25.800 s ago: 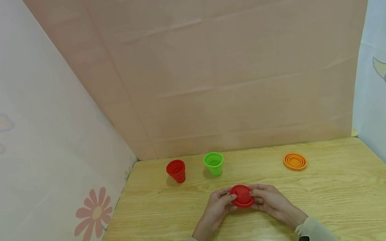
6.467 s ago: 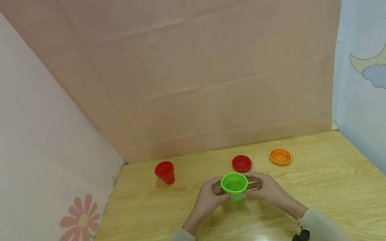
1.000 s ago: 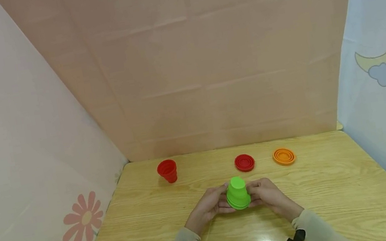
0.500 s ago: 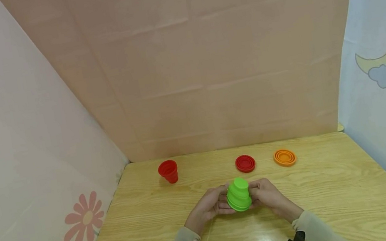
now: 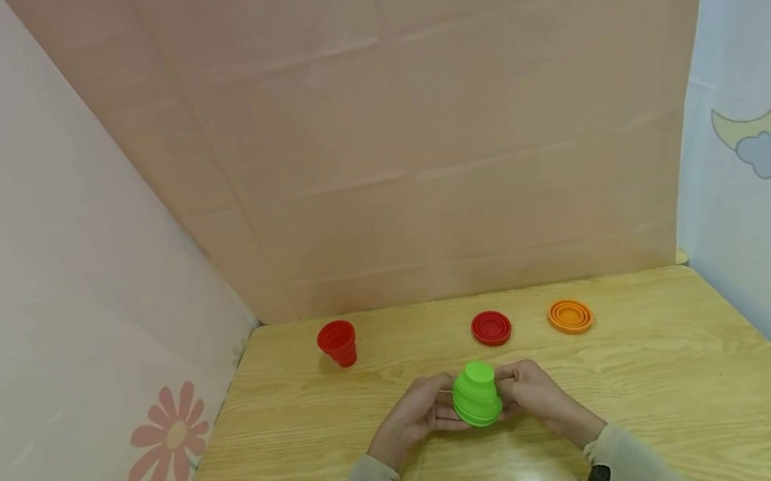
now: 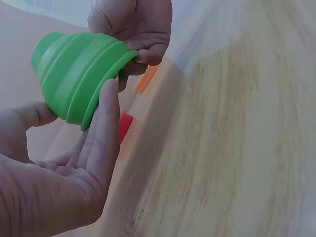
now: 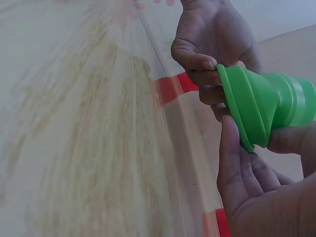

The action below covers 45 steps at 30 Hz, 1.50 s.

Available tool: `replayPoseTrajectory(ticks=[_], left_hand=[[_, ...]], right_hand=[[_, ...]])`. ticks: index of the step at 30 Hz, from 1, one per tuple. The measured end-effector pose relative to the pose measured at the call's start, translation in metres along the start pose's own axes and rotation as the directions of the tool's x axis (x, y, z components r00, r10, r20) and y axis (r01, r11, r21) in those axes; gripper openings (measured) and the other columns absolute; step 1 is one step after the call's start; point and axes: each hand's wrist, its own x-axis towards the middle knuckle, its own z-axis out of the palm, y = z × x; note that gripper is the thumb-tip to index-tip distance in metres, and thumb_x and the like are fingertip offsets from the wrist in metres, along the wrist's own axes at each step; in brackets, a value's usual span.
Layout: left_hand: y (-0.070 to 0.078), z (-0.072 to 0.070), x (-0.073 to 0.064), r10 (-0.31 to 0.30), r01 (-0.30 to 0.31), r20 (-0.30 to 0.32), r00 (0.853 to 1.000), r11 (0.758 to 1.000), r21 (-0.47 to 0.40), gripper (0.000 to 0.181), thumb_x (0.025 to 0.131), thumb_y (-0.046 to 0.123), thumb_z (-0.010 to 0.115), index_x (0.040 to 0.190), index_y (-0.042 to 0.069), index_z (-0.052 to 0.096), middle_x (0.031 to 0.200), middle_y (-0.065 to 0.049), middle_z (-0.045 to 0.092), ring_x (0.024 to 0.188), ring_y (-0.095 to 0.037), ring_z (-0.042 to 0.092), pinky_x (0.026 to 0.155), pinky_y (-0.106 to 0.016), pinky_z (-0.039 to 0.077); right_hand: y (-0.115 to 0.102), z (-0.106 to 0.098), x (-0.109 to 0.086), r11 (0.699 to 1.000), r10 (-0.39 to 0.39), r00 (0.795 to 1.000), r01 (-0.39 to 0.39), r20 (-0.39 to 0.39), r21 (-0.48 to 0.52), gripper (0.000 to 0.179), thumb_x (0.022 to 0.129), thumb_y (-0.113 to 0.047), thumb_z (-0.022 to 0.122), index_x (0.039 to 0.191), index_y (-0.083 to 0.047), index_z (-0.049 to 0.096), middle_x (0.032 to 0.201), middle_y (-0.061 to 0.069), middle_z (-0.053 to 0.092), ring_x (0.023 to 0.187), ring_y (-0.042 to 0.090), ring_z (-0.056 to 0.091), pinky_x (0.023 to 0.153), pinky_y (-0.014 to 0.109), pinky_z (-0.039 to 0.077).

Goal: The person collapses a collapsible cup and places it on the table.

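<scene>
On the near side of the flat red cup, I see the left hand and the right hand both gripping the green cup at its rim, bottom up and tilted. Its ridged wall looks soft to me, so an uneven squeeze could buckle it lopsidedly or pop it out of the grip, and a slip might roll it against that flat red cup.

no readable text, no legible labels, brands or numbers
</scene>
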Motion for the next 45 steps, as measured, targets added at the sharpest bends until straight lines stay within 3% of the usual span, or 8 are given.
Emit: replayPoseTrajectory(ticks=[5,13,20,25,29,36,45], left_hand=[[-0.003,-0.003,0.000,0.035,-0.035,0.017,0.999,0.999,0.022,0.036,0.097,0.021,0.060,0.123,0.001,0.074,0.094,-0.011,0.081,0.074,-0.017,0.079,0.077,-0.040,0.067],[-0.005,-0.007,-0.001,0.123,-0.115,-0.043,0.991,0.982,0.148,0.029,0.105,0.020,0.061,0.120,-0.001,0.075,0.102,-0.012,0.080,0.084,-0.020,0.079,0.077,-0.043,0.068],[-0.002,-0.004,-0.003,0.182,-0.169,-0.052,0.982,0.968,0.186,0.029,0.101,0.010,0.059,0.124,-0.004,0.072,0.104,-0.019,0.080,0.083,-0.021,0.078,0.077,-0.044,0.068],[-0.003,-0.002,-0.004,0.220,-0.199,-0.062,0.974,0.950,0.239,0.028,0.102,0.001,0.053,0.123,-0.005,0.071,0.107,-0.022,0.079,0.086,-0.023,0.079,0.075,-0.042,0.068],[-0.005,0.000,-0.003,0.257,-0.229,-0.072,0.964,0.936,0.267,0.025,0.103,0.002,0.055,0.120,-0.003,0.072,0.103,-0.019,0.080,0.083,-0.019,0.077,0.071,-0.039,0.068],[-0.007,0.005,-0.002,0.282,-0.241,-0.103,0.954,0.924,0.296,0.027,0.102,0.002,0.055,0.120,-0.002,0.073,0.103,-0.019,0.080,0.083,-0.019,0.077,0.069,-0.039,0.068],[-0.009,0.009,-0.003,0.221,-0.174,-0.158,0.962,0.948,0.267,0.030,0.109,0.015,0.054,0.125,-0.003,0.072,0.104,-0.016,0.078,0.077,-0.020,0.077,0.067,-0.034,0.067]], right_hand=[[-0.002,0.000,-0.003,1.000,0.016,1.000,-0.016,-0.001,-0.005,0.036,0.104,-0.011,0.055,0.127,0.015,0.064,0.100,0.004,0.078,0.083,0.014,0.075,0.077,0.037,0.066],[-0.008,-0.003,-0.005,0.989,0.088,0.996,-0.091,0.028,0.120,0.043,0.109,-0.022,0.053,0.133,0.012,0.062,0.106,0.002,0.078,0.097,0.017,0.076,0.094,0.044,0.065],[-0.004,-0.006,-0.002,0.986,0.087,0.994,-0.095,0.065,0.134,0.050,0.109,-0.030,0.055,0.140,0.010,0.059,0.117,0.006,0.077,0.104,0.019,0.075,0.095,0.042,0.064],[-0.003,-0.005,-0.003,0.983,0.081,0.993,-0.094,0.087,0.160,0.051,0.109,-0.031,0.057,0.138,0.010,0.060,0.114,0.003,0.077,0.100,0.016,0.075,0.092,0.037,0.065],[-0.003,-0.003,-0.003,0.983,0.082,0.994,-0.092,0.067,0.160,0.050,0.108,-0.029,0.059,0.137,0.011,0.060,0.111,0.002,0.077,0.097,0.014,0.075,0.088,0.036,0.065],[0.001,0.005,0.000,0.996,0.056,0.997,-0.053,-0.045,0.071,0.044,0.105,-0.018,0.061,0.134,0.014,0.060,0.114,0.007,0.076,0.091,0.013,0.074,0.084,0.037,0.066],[-0.001,0.012,-0.001,1.000,0.011,0.992,-0.012,-0.128,-0.007,0.040,0.108,-0.012,0.055,0.134,0.018,0.057,0.119,0.025,0.075,0.086,0.014,0.074,0.073,0.036,0.066]])
